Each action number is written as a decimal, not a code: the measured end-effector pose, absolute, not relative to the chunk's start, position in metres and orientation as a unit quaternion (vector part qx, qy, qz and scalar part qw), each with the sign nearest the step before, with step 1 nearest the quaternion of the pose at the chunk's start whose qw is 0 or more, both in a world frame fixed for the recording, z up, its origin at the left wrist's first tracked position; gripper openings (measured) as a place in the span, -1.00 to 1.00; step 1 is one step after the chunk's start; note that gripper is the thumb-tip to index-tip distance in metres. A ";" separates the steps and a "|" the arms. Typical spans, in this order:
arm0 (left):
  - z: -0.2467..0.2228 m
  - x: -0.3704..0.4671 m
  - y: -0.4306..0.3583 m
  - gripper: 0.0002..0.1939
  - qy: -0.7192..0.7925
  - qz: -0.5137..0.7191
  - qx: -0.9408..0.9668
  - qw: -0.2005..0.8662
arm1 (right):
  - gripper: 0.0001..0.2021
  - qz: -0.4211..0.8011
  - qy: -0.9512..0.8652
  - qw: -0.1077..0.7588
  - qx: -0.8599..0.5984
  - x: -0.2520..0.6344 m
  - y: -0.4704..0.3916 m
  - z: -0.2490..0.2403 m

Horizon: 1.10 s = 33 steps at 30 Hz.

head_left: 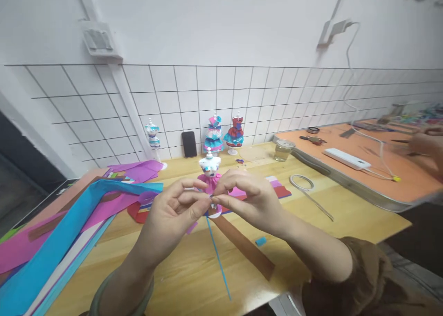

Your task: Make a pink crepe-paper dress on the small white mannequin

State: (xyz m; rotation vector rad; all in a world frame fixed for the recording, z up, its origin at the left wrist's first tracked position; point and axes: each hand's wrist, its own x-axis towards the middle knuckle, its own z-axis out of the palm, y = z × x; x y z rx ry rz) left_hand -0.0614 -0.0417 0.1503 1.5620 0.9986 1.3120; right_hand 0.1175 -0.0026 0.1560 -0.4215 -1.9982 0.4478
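Two hands at work, fingertips meeting right in front of a small dress-form figure (210, 166) with a white top and pink skirt; figure upright on the bench (180, 277), base partly showing just below the fingers. Right hand (254, 200) closed in a thumb-and-index pinch on what looks like a small dark bit (210, 196), too tiny to identify. Left hand (176, 210) half curled, fingertips at the same spot; can't tell if it grips too, nor if either hand touches the figure. Step in hand, judging by the pose: fine shaping or fitting of a small piece close to the figure's skirt. Next move calls for a light, steady pinch, tips kept together, no knocking the figure behind them. Thin blue strip (218, 258) and brown strip (245, 247) run from under the hands toward the wearer; blue scrap (260, 241) sits below the right hand. Colored sheets (79, 223) piled left of the left hand, tape roll (302, 182) right of the right hand, two dressed figures (213, 138) beyond both.
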 end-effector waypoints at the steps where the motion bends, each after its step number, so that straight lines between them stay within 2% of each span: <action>1: 0.148 -0.058 -0.042 -0.81 0.400 0.515 0.634 0.415 | -0.93 0.181 -0.827 0.503 -0.175 0.122 -0.005 0.154; 6: 0.133 -0.038 -0.045 -0.91 0.384 0.460 0.760 0.253 | -0.95 0.171 -0.816 0.509 -0.215 0.147 -0.026 0.132; 10: 0.117 -0.019 -0.055 -0.91 0.339 0.444 0.821 0.121 | -0.86 0.247 -0.791 0.491 -0.267 0.166 -0.051 0.112; 13: 0.099 -0.009 -0.070 -0.92 0.341 0.445 0.823 0.087 | -0.81 0.310 -0.770 0.475 -0.293 0.175 -0.072 0.095; 16: 0.081 0.000 -0.092 -0.89 0.388 0.425 0.804 0.153 | -0.82 0.319 -0.761 0.474 -0.308 0.179 -0.091 0.077; 18: 0.072 0.005 -0.107 -0.87 0.444 0.384 0.774 0.238 | -0.78 0.289 -0.770 0.480 -0.305 0.181 -0.102 0.067; 21: 0.063 0.010 -0.124 -0.80 0.463 0.382 0.667 0.442 | -0.70 0.241 -0.800 0.468 -0.288 0.183 -0.116 0.060; 23: 0.060 0.010 -0.129 -0.82 0.433 0.400 0.547 0.594 | -0.68 0.226 -0.817 0.451 -0.280 0.183 -0.121 0.060; 25: 0.058 0.008 -0.131 -0.86 0.392 0.429 0.416 0.700 | -0.70 0.226 -0.819 0.448 -0.277 0.183 -0.124 0.061; 29: 0.059 -0.001 -0.132 -0.74 0.324 0.458 0.285 0.777 | -0.81 0.265 -0.778 0.486 -0.297 0.179 -0.124 0.058; 31: 0.059 -0.003 -0.133 -0.67 0.323 0.456 0.300 0.773 | -0.86 0.285 -0.755 0.497 -0.320 0.177 -0.122 0.056; 33: 0.058 -0.003 -0.133 -0.69 0.367 0.456 0.346 0.733 | -0.89 0.297 -0.745 0.492 -0.339 0.176 -0.121 0.054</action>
